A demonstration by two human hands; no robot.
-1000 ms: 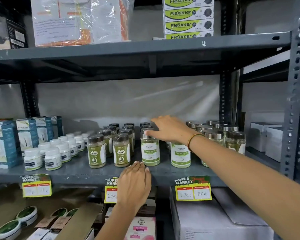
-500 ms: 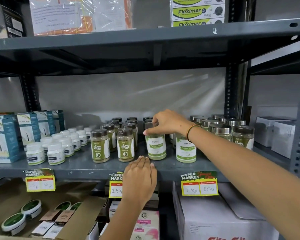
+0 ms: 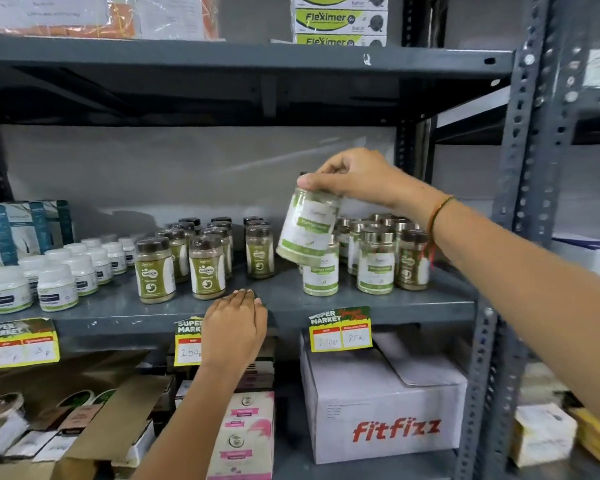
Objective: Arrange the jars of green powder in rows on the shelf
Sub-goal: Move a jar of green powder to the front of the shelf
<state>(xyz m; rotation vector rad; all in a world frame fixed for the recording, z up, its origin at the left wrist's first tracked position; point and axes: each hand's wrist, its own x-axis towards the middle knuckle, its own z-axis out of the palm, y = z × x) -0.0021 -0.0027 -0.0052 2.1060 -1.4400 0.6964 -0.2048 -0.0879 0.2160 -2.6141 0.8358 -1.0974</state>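
Note:
My right hand grips the lid of a white-and-green-labelled jar of green powder and holds it tilted in the air above the grey shelf. Below it stands a like jar, with another to its right among several silver-lidded jars. Dark-lidded jars of green powder stand in rows at the middle: two in front and one further right. My left hand rests flat on the shelf's front edge, holding nothing.
Small white tubs and teal boxes fill the shelf's left. Price tags hang on the front edge. A white Fitfizz carton and open boxes sit on the shelf below. A grey upright post stands at the right.
My right hand has lifted the white-labelled jar off the shelf by its lid, up and to the right, and it now hangs tilted. My left hand stays on the shelf edge.

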